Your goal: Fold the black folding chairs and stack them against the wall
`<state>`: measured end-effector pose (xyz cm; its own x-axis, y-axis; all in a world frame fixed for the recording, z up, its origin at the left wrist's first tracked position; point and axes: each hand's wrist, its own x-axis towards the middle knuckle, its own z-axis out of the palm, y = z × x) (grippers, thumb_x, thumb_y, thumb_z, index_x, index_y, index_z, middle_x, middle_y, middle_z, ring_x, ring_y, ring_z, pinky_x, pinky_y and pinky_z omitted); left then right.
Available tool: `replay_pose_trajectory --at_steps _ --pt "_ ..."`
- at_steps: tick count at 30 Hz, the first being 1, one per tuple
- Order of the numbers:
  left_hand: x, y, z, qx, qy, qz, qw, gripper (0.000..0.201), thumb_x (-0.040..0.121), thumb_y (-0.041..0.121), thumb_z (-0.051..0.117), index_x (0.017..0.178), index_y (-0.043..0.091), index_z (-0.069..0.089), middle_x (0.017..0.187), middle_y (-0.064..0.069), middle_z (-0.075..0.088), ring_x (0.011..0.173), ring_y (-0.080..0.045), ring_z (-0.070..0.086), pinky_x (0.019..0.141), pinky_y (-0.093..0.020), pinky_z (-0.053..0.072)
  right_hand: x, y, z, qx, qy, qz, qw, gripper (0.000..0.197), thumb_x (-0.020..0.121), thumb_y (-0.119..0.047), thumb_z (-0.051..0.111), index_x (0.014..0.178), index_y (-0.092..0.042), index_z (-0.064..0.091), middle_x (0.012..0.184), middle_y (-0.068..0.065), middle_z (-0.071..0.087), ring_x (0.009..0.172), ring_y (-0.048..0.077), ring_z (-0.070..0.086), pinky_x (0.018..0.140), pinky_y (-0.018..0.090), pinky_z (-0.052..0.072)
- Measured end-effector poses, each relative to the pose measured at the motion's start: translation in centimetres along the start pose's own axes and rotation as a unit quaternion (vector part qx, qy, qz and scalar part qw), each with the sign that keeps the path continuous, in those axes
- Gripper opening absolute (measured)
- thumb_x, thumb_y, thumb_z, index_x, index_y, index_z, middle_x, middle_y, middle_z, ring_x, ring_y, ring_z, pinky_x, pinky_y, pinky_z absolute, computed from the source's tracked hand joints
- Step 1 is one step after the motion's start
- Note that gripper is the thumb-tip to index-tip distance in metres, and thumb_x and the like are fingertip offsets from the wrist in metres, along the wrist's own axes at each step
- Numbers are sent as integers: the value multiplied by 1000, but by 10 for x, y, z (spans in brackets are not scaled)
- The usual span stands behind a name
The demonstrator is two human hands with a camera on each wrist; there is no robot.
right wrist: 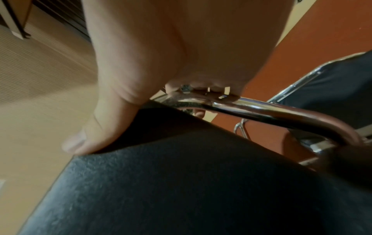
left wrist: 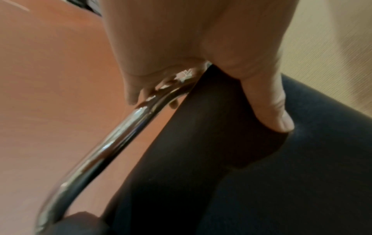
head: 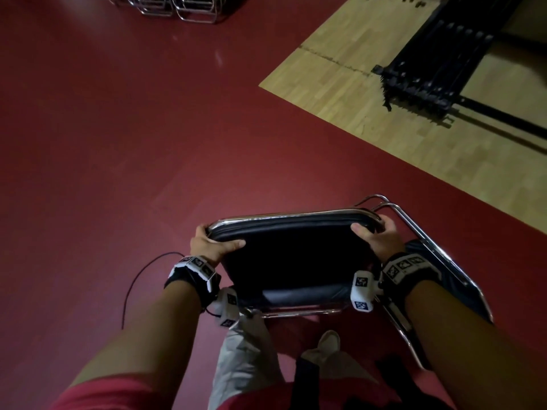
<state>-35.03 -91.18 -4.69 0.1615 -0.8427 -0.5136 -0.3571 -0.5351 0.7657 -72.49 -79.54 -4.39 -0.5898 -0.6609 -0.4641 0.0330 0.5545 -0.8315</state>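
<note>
A black folding chair (head: pixel 296 255) with a chrome tube frame (head: pixel 414 229) is held in front of me above the red floor, its padded seat (left wrist: pixel 261 182) (right wrist: pixel 181 190) facing up toward me. My left hand (head: pixel 211 242) grips the seat's far left corner, thumb (left wrist: pixel 271 111) on the black padding, fingers curled under the chrome tube (left wrist: pixel 112 139). My right hand (head: pixel 376 236) grips the far right corner the same way, thumb (right wrist: pixel 84 139) on the padding, fingers round the tube (right wrist: pixel 261 109). The black backrest (head: pixel 461 291) hangs to the right.
A row of folded black chairs (head: pixel 438 72) lies on the light wood floor (head: pixel 370 99) at the upper right. Chrome chair frames (head: pixel 177 7) stand at the top left. A thin black cable (head: pixel 133 279) trails on the red floor (head: pixel 118 128). My legs and shoe (head: pixel 328 341) are below the chair.
</note>
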Motion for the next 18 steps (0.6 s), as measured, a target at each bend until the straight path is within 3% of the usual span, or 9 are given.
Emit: replay_pose_trajectory --at_steps 4,6,9,12,15,16,18 --pt "52 4 -16 -27 -7 -5 1000 115 19 52 102 121 28 55 116 0 68 104 -19 69 94 -43 57 13 -26 39 13 20 -6 1000 47 74 -28 83 115 -17 61 105 2 70 95 21 68 75 29 53" --pt "78 18 -30 -44 -13 -7 999 107 26 41 103 121 23 57 115 -1 69 104 -19 69 95 -39 56 20 -45 70 7 34 -14 999 49 75 -26 83 118 -15 61 107 3 70 96 21 67 73 27 53" --pt "127 31 -55 -49 -33 -28 998 89 47 16 100 124 13 56 114 -2 68 105 -21 66 94 -33 53 33 -76 121 -11 59 -20 998 62 71 -29 86 124 -14 58 112 3 67 100 23 64 78 32 52" --pt "176 39 -90 -58 -44 -56 996 87 52 11 98 127 10 55 117 -5 67 105 -22 65 93 -33 52 44 -110 176 -49 72 -35 996 57 68 -28 89 113 -10 60 105 7 67 94 25 64 76 33 55" --pt "210 52 -132 -63 -50 -74 994 80 59 6 95 127 8 52 115 -5 63 103 -22 61 89 -30 49 45 -145 229 -75 64 -54 994 52 67 -21 89 107 -2 62 95 7 67 84 22 64 62 15 51" --pt "222 60 -149 -65 -46 -71 994 78 61 5 93 126 8 52 113 -5 62 102 -21 60 88 -29 47 44 -160 248 -74 71 -58 993 48 68 -18 89 105 -4 62 90 3 65 81 20 62 63 15 50" --pt "243 80 -176 -70 -39 -53 995 76 61 4 93 125 9 52 111 -4 62 103 -22 61 87 -27 47 48 -186 279 -64 92 -66 992 46 65 -19 91 101 -12 63 88 -3 64 84 18 62 75 26 53"
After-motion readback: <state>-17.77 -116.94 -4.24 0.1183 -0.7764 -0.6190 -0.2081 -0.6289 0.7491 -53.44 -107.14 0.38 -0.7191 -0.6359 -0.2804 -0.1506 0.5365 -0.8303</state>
